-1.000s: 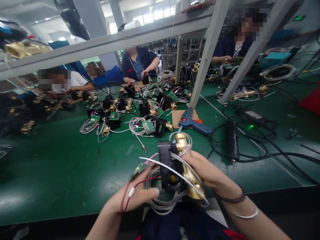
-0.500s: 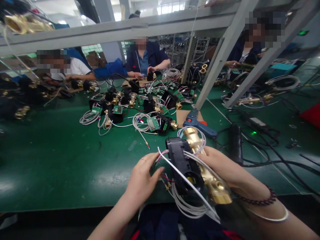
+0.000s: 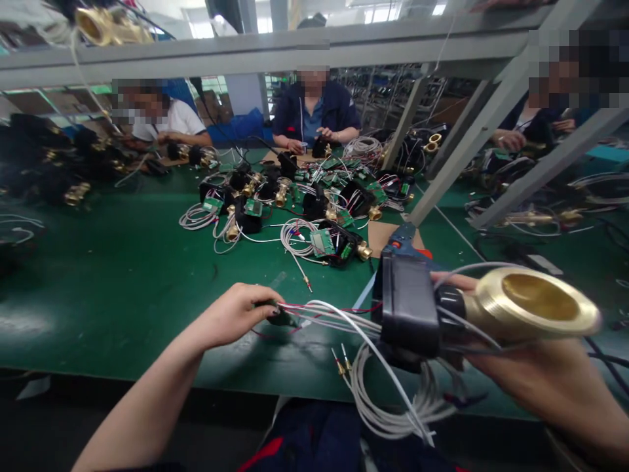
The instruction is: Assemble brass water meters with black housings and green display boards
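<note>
My right hand [image 3: 531, 370] is wrapped round a brass meter body [image 3: 491, 305], whose wide threaded opening faces right. Fixed to the brass is a black plastic housing [image 3: 410, 305]. Away to the left, my left hand [image 3: 238, 308] pinches a small green circuit board [image 3: 282, 318], seen nearly edge-on. Red and grey wires [image 3: 339, 311] stretch from that board to the housing. A coil of grey cable [image 3: 366, 393] hangs below the housing, with two brass-tipped probe ends [image 3: 340, 364] sticking up beside it.
Behind the housing, a blue glue gun [image 3: 400, 239] lies on a cardboard piece [image 3: 378, 236]. Several similar meters with boards and cables [image 3: 319, 242] cover the middle of the green table [image 3: 147, 275]. Grey frame posts [image 3: 457, 151] rise at right. Three other people sit across the table.
The meter has turned so its brass opening faces right, and it has shifted right. My left hand has moved left, away from the housing, with the board in it and wires drawn out.
</note>
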A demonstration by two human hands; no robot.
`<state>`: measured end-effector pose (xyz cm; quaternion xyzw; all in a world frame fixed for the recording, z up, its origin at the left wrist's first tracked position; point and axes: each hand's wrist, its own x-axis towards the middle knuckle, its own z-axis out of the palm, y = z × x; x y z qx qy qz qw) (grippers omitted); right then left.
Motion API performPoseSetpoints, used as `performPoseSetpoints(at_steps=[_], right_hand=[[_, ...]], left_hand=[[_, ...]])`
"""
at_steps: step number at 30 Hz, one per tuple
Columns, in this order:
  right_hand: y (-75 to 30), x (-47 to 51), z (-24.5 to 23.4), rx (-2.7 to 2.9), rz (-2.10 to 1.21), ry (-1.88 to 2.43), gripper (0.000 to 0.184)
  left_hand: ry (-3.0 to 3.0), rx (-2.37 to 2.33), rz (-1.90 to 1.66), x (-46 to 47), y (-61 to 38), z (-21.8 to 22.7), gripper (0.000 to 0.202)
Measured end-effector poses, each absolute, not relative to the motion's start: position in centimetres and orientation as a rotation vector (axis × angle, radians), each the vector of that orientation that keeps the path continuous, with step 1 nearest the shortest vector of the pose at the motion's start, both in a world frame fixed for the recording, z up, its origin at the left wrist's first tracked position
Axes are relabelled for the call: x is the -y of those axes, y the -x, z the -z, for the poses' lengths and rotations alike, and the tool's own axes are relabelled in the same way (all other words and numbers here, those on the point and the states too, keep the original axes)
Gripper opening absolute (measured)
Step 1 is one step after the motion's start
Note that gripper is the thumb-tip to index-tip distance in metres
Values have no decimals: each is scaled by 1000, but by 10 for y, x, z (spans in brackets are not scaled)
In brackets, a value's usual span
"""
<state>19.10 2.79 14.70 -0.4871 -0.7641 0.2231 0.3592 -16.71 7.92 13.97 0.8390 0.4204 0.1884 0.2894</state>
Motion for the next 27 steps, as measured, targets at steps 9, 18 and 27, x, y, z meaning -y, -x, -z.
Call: performPoseSetpoints(at_steps=[9, 18, 27], right_hand=[[-95, -32, -148, 2797, 203, 592, 25], [-29, -44, -125, 3026, 139, 612, 7], [-3, -75, -125, 3147, -204, 769, 16]], left_hand=[[-3114, -1039, -1056, -127, 184, -91, 31], [-3016, -1101, -803, -143, 192, -45, 39], [-2829, -1241, -612, -154, 180, -13, 37]])
